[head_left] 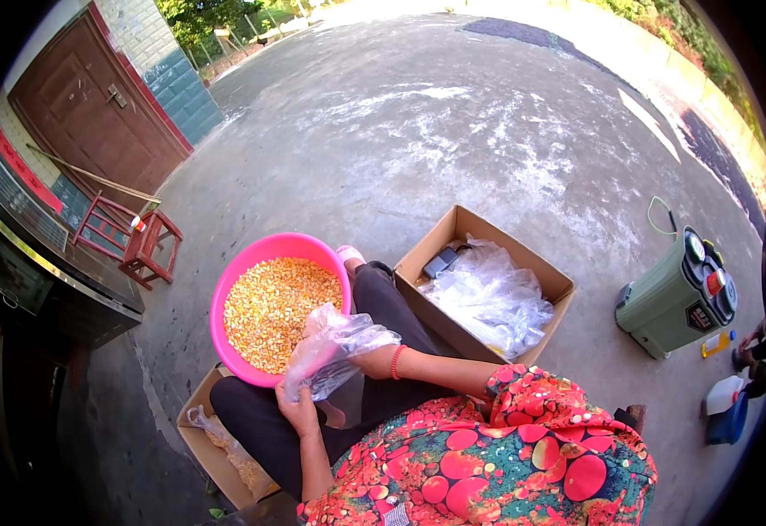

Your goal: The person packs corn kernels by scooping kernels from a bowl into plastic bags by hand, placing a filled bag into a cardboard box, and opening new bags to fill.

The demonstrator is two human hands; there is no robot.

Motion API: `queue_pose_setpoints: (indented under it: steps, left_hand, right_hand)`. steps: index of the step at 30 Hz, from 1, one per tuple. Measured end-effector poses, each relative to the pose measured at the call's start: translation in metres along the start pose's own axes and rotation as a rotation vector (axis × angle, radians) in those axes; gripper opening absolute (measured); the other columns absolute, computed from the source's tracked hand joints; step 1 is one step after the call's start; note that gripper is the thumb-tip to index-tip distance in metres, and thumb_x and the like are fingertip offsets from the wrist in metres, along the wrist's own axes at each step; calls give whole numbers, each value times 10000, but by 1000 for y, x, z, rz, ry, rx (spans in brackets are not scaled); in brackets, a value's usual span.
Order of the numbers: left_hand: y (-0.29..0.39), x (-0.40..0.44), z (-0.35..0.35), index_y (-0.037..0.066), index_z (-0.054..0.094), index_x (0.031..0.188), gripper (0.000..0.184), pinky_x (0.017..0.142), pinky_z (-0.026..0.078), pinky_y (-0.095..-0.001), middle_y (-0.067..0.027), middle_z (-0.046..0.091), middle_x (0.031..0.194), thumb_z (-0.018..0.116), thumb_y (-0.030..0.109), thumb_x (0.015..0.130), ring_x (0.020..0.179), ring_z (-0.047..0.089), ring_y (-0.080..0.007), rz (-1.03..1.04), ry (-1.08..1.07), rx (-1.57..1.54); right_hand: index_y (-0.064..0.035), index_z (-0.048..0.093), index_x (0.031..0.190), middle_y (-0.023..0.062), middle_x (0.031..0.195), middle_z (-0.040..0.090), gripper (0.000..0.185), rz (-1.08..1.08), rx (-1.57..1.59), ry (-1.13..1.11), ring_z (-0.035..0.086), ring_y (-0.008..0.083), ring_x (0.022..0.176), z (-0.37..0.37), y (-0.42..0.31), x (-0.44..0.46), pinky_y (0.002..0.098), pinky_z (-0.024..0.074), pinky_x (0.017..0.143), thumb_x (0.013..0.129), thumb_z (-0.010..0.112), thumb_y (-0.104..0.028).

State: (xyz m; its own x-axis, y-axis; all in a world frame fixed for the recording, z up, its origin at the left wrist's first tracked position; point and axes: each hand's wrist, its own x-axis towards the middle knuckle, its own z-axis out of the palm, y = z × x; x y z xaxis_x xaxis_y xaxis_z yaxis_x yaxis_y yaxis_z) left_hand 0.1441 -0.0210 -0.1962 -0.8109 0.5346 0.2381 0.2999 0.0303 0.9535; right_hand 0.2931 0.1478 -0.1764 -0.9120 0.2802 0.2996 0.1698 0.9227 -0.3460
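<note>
A clear plastic bag [335,346] is held between my two hands, over my lap and beside the pink basin's edge. My left hand [300,410] is closed on the bag's lower left part. On the bag's right side, my right hand [374,361], with a red bracelet at the wrist, grips the plastic; its fingers are partly hidden by the film. The pink basin [218,302] holds yellow corn kernels [273,302]. To the right, an open cardboard box [528,267] holds crumpled clear bags [488,294] and a dark object [440,261].
Another cardboard box [197,434] with a bag of kernels [234,451] sits lower left. A red wooden chair [151,245] stands at left. At right are a green container [672,302], a yellow bottle [716,344], a blue container [727,421] and part of another person [755,351].
</note>
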Motion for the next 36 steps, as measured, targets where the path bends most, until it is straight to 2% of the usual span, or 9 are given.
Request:
queue_pose_setpoints:
  steps: [4,11,13,16,26,28,29,31,36]
  left_hand:
    - [1,0,1,-20,511,994,261,757,449,-290,-66,559,891,563,-24,739,807,548,-157,17,-7,-14]
    - [0,1,2,-22,515,994,251,731,446,-283,-62,558,889,566,-19,748,784,537,-145,8,-1,-56]
    - [1,1,1,-22,516,993,250,725,445,-283,-61,558,888,566,-17,748,780,534,-143,8,0,-43]
    - [2,1,1,-23,516,991,248,720,445,-284,-62,557,889,564,-14,748,778,533,-143,8,-1,-22]
    - [-3,1,2,-28,498,1031,312,763,453,-296,-80,562,936,581,-18,730,828,550,-162,-17,-1,-36]
    - [-2,1,2,-30,497,1044,336,785,454,-301,-86,565,958,591,-24,721,851,556,-170,0,-1,-47]
    - [-1,1,3,-31,496,1058,361,806,454,-305,-93,567,980,600,-31,712,875,561,-179,17,0,-58]
    - [1,0,3,-33,492,1080,390,826,452,-312,-100,567,1005,606,-35,707,902,563,-189,15,-7,-54]
    - [1,0,4,-32,478,1143,466,867,444,-329,-114,564,1065,615,-40,698,965,565,-209,21,-17,-60]
  right_hand:
    - [-24,599,1033,161,1031,607,349,-41,-19,61,596,317,966,9,5,-1,405,478,817,691,579,-90]
    - [-29,608,1023,168,1046,602,336,-32,-27,36,590,321,980,6,2,-2,400,471,833,696,567,-96]
    - [-25,619,1003,171,1045,603,320,0,1,-114,586,324,986,-5,-2,-1,397,465,847,695,564,-90]
    - [-23,625,990,172,1039,605,309,32,17,-174,585,327,987,-18,-8,0,397,461,854,694,562,-88]
    - [-24,631,971,169,1027,610,288,11,-12,-166,588,321,984,-6,-4,-1,398,461,853,703,558,-101]
    - [-22,627,979,167,1029,609,293,35,-28,-280,590,320,979,-14,-8,0,397,463,846,708,558,-108]
    - [-22,627,979,167,1029,609,293,35,-28,-280,590,320,979,-9,-6,-1,397,463,846,708,558,-108]
    - [-44,606,909,159,930,604,220,-61,-32,7,613,328,853,-1,-3,-3,436,493,722,703,576,-114]
    - [-46,605,914,160,938,600,228,-44,-38,-67,608,327,865,-7,-4,-4,432,491,733,701,571,-119]
